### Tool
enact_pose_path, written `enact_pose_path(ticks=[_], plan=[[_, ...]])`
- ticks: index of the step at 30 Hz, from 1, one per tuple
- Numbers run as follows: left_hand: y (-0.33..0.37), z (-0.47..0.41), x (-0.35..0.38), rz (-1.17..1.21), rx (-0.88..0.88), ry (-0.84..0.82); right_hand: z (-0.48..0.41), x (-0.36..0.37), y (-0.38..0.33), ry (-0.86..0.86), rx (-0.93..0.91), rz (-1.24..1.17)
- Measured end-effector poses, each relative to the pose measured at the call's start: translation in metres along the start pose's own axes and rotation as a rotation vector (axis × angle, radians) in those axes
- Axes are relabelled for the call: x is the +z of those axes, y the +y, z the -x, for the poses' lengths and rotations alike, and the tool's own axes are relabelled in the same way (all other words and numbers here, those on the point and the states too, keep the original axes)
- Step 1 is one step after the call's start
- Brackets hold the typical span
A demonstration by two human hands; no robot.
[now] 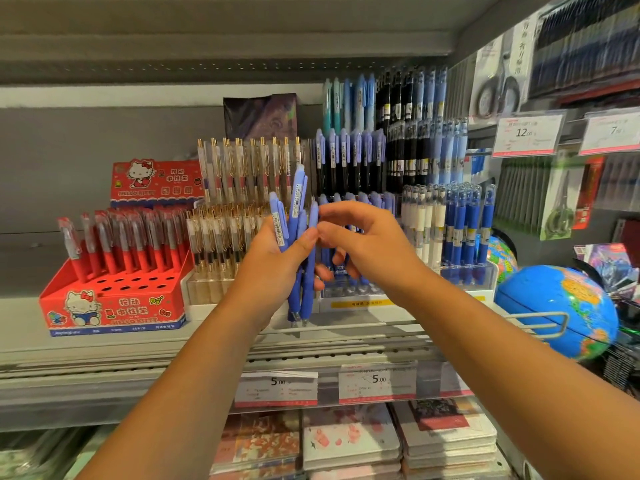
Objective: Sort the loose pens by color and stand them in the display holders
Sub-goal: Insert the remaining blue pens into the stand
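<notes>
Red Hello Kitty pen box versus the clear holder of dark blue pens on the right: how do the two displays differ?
The red Hello Kitty box is printed cardboard; the clear holder is see-through plastic. The box's front rows of holes stand empty, with red pens only at the back, while the holder's dark blue pens fill what shows of it. The box sits at the left end of the shelf, the holder near the globe. Both stand pens upright.

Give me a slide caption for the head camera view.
Left hand holds blue pens; right hand reaches for one before the display holders.
</notes>
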State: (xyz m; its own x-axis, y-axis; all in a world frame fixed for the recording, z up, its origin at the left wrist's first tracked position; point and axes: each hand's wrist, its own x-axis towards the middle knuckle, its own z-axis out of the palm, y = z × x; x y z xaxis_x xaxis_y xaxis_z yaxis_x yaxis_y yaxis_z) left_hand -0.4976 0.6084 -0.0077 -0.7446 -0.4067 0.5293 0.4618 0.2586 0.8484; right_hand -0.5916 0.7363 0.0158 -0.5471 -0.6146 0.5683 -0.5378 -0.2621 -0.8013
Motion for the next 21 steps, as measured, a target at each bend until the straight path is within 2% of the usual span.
enact_pose_path(ticks=[3,10,15,21], plan=[[0.001,0.0,0.001,-0.001,-0.002,-0.002,-0.002,0.001,0.006,0.04,0.009,-0.04],[0.002,0.002,0.003,-0.014,-0.01,-0.039,0.0,-0.001,0.01,0.01,0.007,-0.105],[0.0,-0.002,0.002,-0.033,-0.012,0.023,-0.001,-0.009,0.004,0.058,-0.021,-0.167],[0.001,-0.002,0.002,-0.045,0.011,0.086,-0.007,-0.031,-0.005,0.207,-0.132,0.011]])
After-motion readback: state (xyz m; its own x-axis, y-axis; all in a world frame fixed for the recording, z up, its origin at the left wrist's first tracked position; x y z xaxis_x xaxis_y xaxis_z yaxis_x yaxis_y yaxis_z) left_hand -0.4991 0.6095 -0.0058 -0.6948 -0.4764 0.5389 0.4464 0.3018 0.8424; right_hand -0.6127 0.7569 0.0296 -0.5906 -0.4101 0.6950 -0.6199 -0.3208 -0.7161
